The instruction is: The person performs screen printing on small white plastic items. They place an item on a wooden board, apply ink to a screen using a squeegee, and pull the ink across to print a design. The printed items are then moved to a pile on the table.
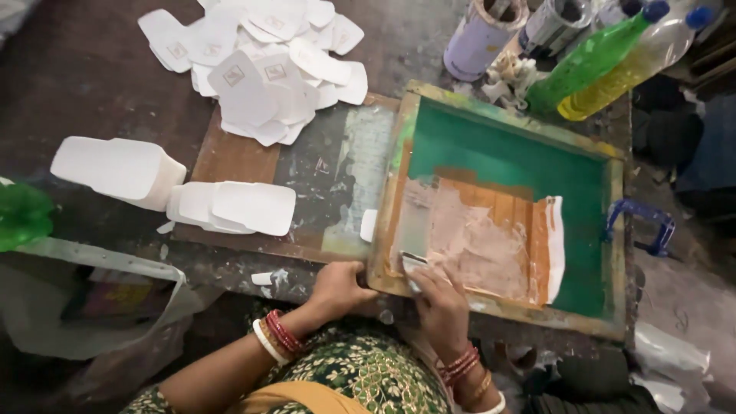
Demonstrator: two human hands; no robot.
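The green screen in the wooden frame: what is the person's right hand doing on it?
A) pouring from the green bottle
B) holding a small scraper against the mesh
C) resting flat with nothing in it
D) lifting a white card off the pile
B: the right hand presses a small scraper on the mesh of the green screen, while the left hand grips the wooden frame.

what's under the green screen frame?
A white card pokes out from beneath the green screen frame at its left edge, lying on the brown board. The mesh hides the rest. Left hand grips the frame; right hand holds the squeegee.
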